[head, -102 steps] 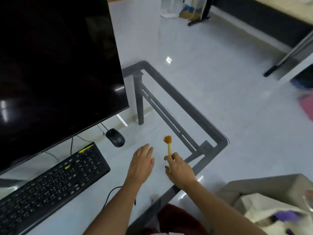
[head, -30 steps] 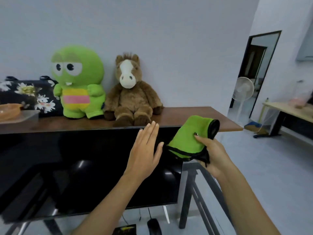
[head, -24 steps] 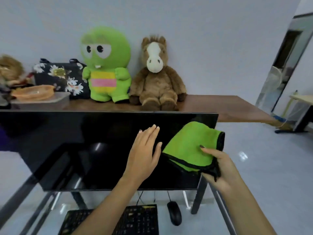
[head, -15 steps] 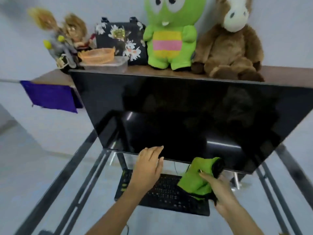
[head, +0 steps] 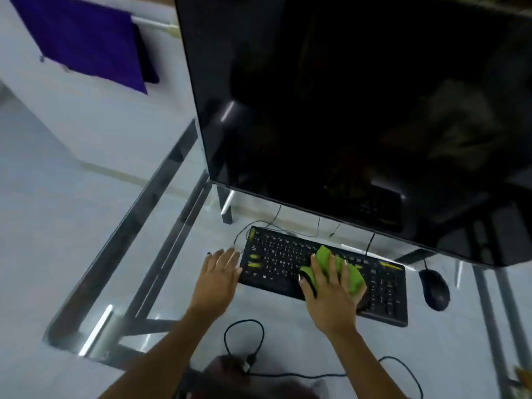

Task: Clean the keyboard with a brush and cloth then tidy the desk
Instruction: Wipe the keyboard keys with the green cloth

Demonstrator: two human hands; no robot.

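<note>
Of the two hands, the right hand [head: 331, 295] lies low in the middle of the frame with spread, straight fingers pressing the green cloth [head: 339, 269] flat onto the middle of the black keyboard [head: 276, 257], while the left hand [head: 217, 279], fingers straight and holding nothing, rests just beside the keyboard's left edge. The keyboard lies on the glass counter [head: 86, 312] beneath the large dark monitor [head: 359, 110], with a black mouse [head: 434, 289] to its right. A purple cloth [head: 86, 38] hangs at upper left.
</note>
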